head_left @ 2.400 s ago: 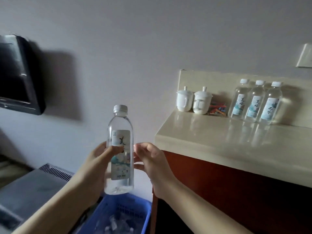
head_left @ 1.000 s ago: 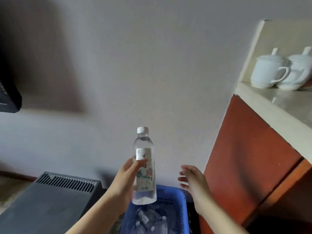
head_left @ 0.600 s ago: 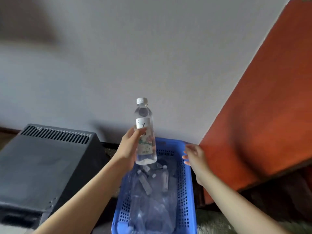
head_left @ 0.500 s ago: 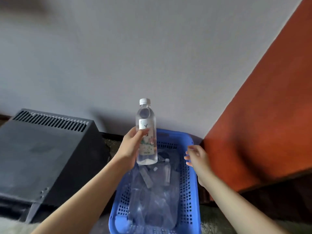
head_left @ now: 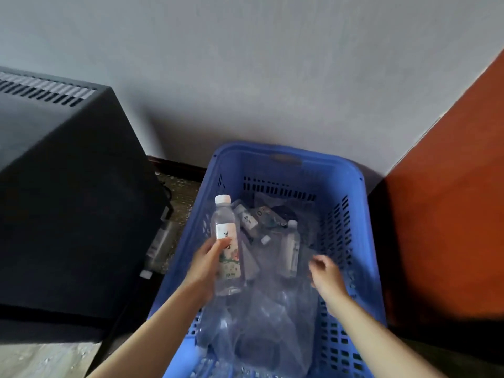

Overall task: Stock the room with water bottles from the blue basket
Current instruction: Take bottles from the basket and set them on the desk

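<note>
Grey wall (head_left: 245, 64) across the top of the frame, dark vented box (head_left: 62, 186) at left, red-brown cabinet side (head_left: 450, 200) at right; blue basket (head_left: 351, 186) sits on the floor between them at lower centre, holding loose water bottles and clear plastic wrap (head_left: 261, 317). Left hand (head_left: 207, 266) has its grip wrapped round an upright water bottle (head_left: 227, 249) with a white cap, held over the left side of the basket. Right hand (head_left: 326, 274) reaches into the basket's right side, fingers loosely curled, grip holding nothing, close to a lying bottle (head_left: 291, 249).
</note>
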Available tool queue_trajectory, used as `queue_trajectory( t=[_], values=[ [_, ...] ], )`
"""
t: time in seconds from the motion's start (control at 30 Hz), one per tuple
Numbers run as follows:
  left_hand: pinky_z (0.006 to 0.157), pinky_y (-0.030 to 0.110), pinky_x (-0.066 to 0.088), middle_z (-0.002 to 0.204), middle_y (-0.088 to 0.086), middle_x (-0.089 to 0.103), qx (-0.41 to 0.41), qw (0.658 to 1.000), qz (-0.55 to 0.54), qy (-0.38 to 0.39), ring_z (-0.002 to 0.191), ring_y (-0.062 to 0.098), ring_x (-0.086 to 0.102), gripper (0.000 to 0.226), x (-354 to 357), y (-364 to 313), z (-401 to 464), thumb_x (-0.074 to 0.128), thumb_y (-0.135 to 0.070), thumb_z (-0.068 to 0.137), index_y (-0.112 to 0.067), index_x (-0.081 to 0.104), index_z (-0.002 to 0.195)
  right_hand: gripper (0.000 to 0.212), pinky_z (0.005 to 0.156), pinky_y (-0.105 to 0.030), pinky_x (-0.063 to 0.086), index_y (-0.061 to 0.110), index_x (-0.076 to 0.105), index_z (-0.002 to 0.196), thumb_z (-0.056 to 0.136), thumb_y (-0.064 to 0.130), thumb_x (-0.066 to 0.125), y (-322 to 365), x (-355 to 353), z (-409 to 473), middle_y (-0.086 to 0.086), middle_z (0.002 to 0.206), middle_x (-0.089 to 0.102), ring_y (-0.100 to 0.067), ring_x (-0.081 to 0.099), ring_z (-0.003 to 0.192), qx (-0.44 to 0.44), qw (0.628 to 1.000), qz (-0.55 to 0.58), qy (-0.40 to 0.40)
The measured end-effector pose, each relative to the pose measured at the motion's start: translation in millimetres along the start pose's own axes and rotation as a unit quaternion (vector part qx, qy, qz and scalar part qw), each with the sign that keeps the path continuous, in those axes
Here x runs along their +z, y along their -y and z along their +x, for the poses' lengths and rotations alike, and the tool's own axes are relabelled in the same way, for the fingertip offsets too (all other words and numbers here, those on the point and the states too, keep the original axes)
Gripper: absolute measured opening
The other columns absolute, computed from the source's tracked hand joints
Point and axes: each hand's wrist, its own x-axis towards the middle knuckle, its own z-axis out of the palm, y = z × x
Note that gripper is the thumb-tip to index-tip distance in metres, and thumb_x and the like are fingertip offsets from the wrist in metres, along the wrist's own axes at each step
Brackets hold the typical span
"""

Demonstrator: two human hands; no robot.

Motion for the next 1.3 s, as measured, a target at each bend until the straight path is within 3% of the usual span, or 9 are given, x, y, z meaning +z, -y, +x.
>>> queue_trajectory(
  t=[0.1,0.33,0.67,0.77,0.83,0.9,0.97,1.07,1.3],
  values=[
    [0.066,0.036,0.053,0.080,0.010,0.067,-0.008,1.000,0.009,-0.017,0.070,0.024,0.063,0.012,-3,33,24,0.055,-0.021,0.091,-0.013,0.063,0.095,0.021,0.079,-0.034,0.044,0.003,0.058,0.108,0.093,0.012,0.046,-30,25,30,-0.019,0.110,0.062,-0.025,0.055,0.091,-0.003,0.998,-0.059,0.012],
    [0.085,0.053,0.054,0.093,0.015,0.071,-0.024,0.998,0.011,-0.053,0.085,0.033,0.068,0.017,-1,80,50,0.061,-0.024,0.088,-0.015,0.063,0.102,0.062,0.098,-0.036,0.041,-0.001,0.042,0.134,0.082,0.021,0.066,-73,74,90,-0.025,0.132,0.049,-0.037,0.048,0.123,-0.047,0.982,-0.177,0.042],
    [0.075,0.046,0.052,0.084,0.017,0.068,-0.030,0.991,-0.111,-0.066,0.071,0.030,0.063,0.018,-4,113,74,0.057,-0.024,0.090,-0.011,0.062,0.102,0.083,0.091,-0.044,0.045,-0.004,0.030,0.132,0.071,0.025,0.078,-80,119,121,-0.024,0.131,0.040,-0.042,0.048,0.117,-0.004,0.970,-0.225,-0.088],
    [0.068,0.041,0.055,0.079,0.013,0.068,-0.039,0.990,-0.127,-0.044,0.066,0.028,0.064,0.021,11,124,82,0.055,-0.026,0.091,-0.012,0.062,0.105,0.074,0.086,-0.042,0.049,-0.006,0.039,0.124,0.067,0.017,0.080,-88,117,133,-0.025,0.122,0.049,-0.040,0.055,0.107,0.045,0.992,-0.096,-0.064],
    [0.065,0.037,0.054,0.075,0.009,0.070,-0.021,0.995,-0.090,-0.031,0.065,0.025,0.065,0.020,21,125,86,0.057,-0.025,0.090,-0.012,0.064,0.104,0.040,0.062,-0.035,0.054,-0.005,0.056,0.106,0.074,0.013,0.073,-92,107,132,-0.019,0.092,0.061,-0.031,0.062,0.079,0.081,0.988,0.134,-0.010],
    [0.070,0.040,0.054,0.074,0.006,0.071,-0.008,0.999,-0.044,-0.006,0.067,0.024,0.066,0.016,28,121,91,0.060,-0.026,0.088,-0.016,0.066,0.099,0.010,0.053,-0.032,0.053,0.003,0.066,0.078,0.083,0.010,0.061,-95,95,126,-0.015,0.073,0.063,-0.028,0.062,0.063,0.119,0.926,0.333,0.134],
    [0.078,0.045,0.054,0.076,0.005,0.070,0.009,1.000,-0.010,0.013,0.069,0.023,0.066,0.011,32,116,97,0.060,-0.027,0.088,-0.019,0.065,0.093,0.007,0.053,-0.031,0.057,0.009,0.071,0.058,0.060,0.013,0.077,-99,86,123,-0.012,0.066,0.069,-0.024,0.068,0.057,0.123,0.858,0.441,0.234],
    [0.088,0.049,0.053,0.082,0.003,0.069,0.037,0.999,0.015,0.018,0.075,0.021,0.065,0.011,37,105,104,0.060,-0.029,0.087,-0.021,0.064,0.094,0.053,0.056,-0.030,0.057,0.009,0.072,0.064,0.014,0.018,0.092,-103,82,125,-0.011,0.067,0.071,-0.023,0.069,0.058,0.079,0.818,0.487,0.296],
    [0.078,0.040,0.051,0.076,0.001,0.067,0.084,0.994,0.012,0.063,0.072,0.017,0.062,0.013,33,60,82,0.055,-0.026,0.090,-0.017,0.063,0.095,0.050,0.078,-0.035,0.058,0.009,0.076,0.076,0.027,0.013,0.080,-38,32,84,-0.009,0.080,0.076,-0.023,0.073,0.080,-0.049,0.778,0.481,0.401]
  ],
)
